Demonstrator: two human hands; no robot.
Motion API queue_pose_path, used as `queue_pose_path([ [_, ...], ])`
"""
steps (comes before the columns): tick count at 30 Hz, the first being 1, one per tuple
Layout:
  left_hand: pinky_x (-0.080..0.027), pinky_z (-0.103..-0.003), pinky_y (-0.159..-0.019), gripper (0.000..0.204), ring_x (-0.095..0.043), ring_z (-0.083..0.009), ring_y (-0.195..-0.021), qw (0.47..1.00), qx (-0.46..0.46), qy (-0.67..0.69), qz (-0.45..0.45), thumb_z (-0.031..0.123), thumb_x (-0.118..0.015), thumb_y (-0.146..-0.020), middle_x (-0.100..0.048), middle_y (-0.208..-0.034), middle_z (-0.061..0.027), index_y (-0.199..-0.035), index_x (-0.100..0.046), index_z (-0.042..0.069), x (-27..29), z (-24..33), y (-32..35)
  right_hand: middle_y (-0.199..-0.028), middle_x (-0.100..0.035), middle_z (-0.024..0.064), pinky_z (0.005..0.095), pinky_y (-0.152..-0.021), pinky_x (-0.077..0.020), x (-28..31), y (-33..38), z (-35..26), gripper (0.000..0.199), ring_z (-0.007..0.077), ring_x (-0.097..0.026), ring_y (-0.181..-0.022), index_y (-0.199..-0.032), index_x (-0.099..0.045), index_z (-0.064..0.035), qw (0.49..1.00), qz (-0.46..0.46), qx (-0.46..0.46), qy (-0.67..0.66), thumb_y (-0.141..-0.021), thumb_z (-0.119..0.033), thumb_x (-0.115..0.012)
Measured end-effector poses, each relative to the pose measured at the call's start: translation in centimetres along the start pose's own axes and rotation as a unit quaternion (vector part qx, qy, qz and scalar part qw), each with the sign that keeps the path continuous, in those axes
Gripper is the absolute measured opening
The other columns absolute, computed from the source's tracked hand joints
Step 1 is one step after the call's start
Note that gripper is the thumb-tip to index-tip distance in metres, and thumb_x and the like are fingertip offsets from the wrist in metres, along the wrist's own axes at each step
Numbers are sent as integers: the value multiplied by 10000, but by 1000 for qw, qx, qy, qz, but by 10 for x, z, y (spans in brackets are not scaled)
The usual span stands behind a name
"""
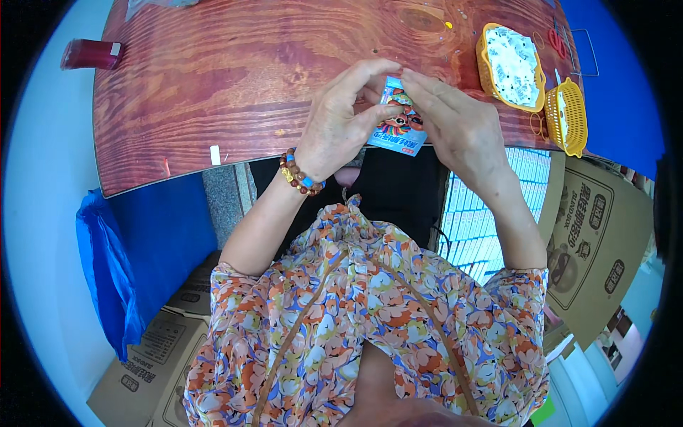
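Ideally, I'd press lightly on the blue pack [400,129] over the near edge of the counter [213,85] to avoid creases, my left hand [347,119] pinching it thumb-in-front, my half-curled right hand [461,127] holding its right side.

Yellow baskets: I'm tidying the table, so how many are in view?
2, both right of the right hand: the larger basket, holding white packets, and the smaller basket, nearer the person at the table's right edge. None looks hidden.
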State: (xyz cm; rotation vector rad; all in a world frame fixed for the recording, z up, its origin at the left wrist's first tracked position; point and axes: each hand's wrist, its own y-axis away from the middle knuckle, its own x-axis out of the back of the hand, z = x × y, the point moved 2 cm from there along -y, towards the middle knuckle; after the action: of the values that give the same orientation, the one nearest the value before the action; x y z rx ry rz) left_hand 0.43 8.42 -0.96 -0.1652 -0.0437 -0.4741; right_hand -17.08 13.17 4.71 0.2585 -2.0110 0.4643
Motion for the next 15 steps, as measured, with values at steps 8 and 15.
queue_pose_path([
  [8,-542,-264,-755,456,-658,-142,-843,999,-29,12,9,-9,-699,-824,-604,-949,-69,-1267,-632,76,-1,5,-4,-1280,-629,122,306,-933,-536,-2,12,25,413,180,-616,-1138,-1290,-600,-6,935,55,-149,-317,-881,29,-643],
  [15,-548,-257,-750,381,-658,-140,-836,999,-27,-18,-24,-20,-693,-831,-609,-960,-68,-1203,-660,52,-3,2,-5,-1230,-653,130,282,-878,-547,-3,16,40,304,190,-643,-1087,-1143,-687,-9,969,51,-30,-239,-843,39,-668],
])
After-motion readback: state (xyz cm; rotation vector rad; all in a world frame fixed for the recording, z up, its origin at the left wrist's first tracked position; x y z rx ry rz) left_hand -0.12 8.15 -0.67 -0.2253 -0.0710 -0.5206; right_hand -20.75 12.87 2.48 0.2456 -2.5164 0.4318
